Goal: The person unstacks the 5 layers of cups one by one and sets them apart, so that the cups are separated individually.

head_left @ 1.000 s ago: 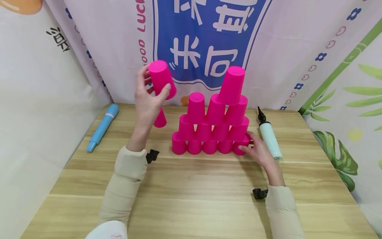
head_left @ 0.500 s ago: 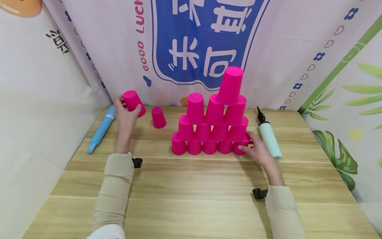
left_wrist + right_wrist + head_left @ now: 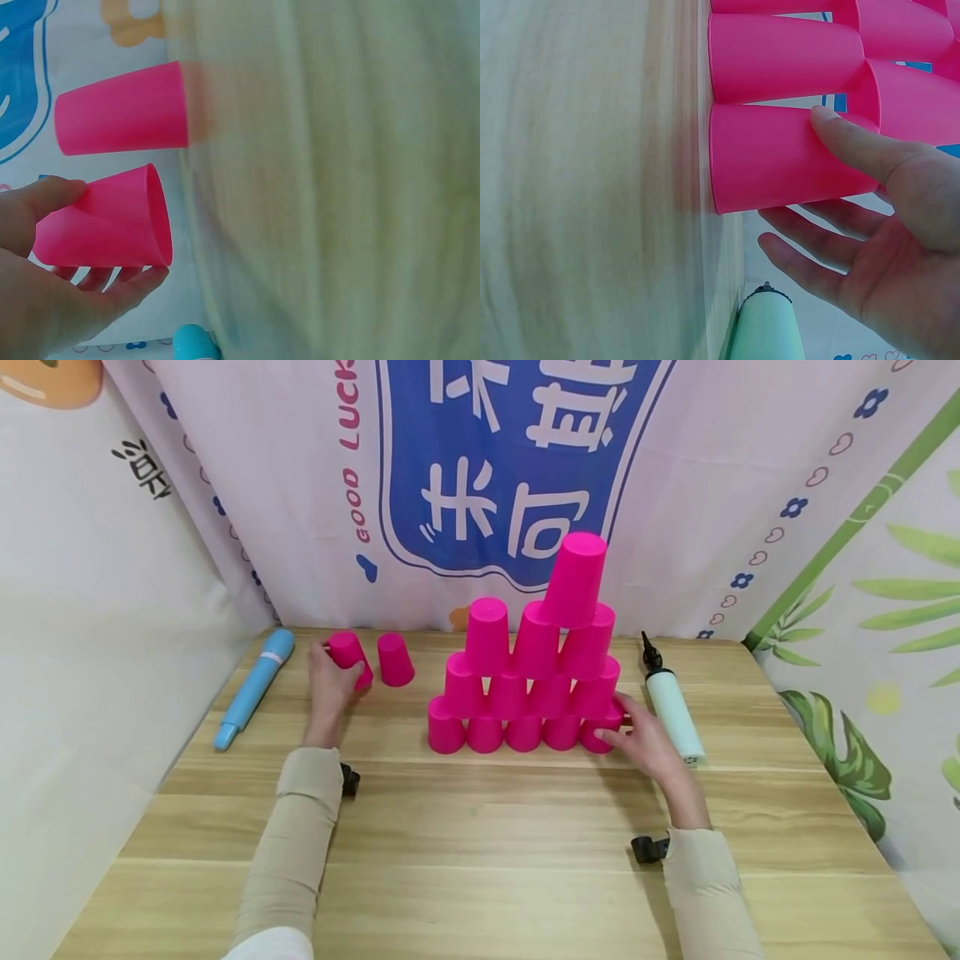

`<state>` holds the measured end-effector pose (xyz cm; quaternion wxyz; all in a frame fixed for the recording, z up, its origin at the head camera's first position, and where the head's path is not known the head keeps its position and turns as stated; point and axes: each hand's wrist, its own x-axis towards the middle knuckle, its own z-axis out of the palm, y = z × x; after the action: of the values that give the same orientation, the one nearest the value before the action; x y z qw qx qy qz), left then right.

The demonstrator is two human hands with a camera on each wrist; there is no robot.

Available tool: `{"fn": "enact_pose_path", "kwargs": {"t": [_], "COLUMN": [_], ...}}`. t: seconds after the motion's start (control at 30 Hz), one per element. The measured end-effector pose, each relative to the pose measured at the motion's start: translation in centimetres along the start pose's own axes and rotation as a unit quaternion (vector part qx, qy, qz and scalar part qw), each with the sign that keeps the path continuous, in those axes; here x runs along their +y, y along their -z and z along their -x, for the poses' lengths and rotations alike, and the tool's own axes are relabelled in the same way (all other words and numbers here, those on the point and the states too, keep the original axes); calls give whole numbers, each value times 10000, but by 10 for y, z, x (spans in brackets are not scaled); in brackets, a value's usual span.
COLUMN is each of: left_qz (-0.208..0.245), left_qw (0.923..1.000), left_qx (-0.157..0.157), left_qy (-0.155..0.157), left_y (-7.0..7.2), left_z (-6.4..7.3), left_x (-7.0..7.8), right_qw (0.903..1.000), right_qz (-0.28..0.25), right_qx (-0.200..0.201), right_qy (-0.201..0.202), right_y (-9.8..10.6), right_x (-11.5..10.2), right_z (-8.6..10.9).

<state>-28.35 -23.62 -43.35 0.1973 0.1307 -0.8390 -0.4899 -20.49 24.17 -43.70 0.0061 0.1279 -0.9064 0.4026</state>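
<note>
My left hand [image 3: 330, 687] holds an upside-down pink cup [image 3: 348, 653] at the table's back left, thumb on one side and fingers on the other. In the left wrist view this cup [image 3: 105, 221] is tilted, its rim just off the tabletop. Beside it a second pink cup [image 3: 395, 660] stands mouth down. At centre rises a stepped stack of pink cups [image 3: 523, 735], with a single cup [image 3: 576, 578] topmost, right of the middle. My right hand [image 3: 647, 739] grips the lower right corner cup [image 3: 780, 157], thumb on its front, some fingers spread beside it.
A blue tube-shaped pump [image 3: 255, 689] lies at the left edge of the wooden table [image 3: 480, 860]. On the right, close to my right hand, lies a mint hand pump [image 3: 673, 714] with a black nozzle. A printed cloth [image 3: 300, 510] hangs behind the table.
My left hand has carried its cup left and down from beside the stack to the tabletop, left of the lone standing cup. My right hand stays at the corner cup.
</note>
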Motion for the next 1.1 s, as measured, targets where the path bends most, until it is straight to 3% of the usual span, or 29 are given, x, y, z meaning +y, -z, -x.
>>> {"fn": "enact_pose_path", "kwargs": {"t": [0.4,0.9,1.1], "left_qz": [-606,-636,-649], "left_qw": [9979,9977,9975], "left_qx": [-67,-247,-269], "left_qy": [-221,27,-36], "left_y": [-11,-13,-14], "left_z": [-5,-4,-5], "left_x": [-6,-7,-10], "right_qw": [10000,10000,10000], "right_qz": [20,72,30], "right_qx": [5,45,44], "right_qy": [-52,1,-28], "right_y": [0,0,0], "right_x": [-1,-1,-2], "right_z": [0,0,1]}}
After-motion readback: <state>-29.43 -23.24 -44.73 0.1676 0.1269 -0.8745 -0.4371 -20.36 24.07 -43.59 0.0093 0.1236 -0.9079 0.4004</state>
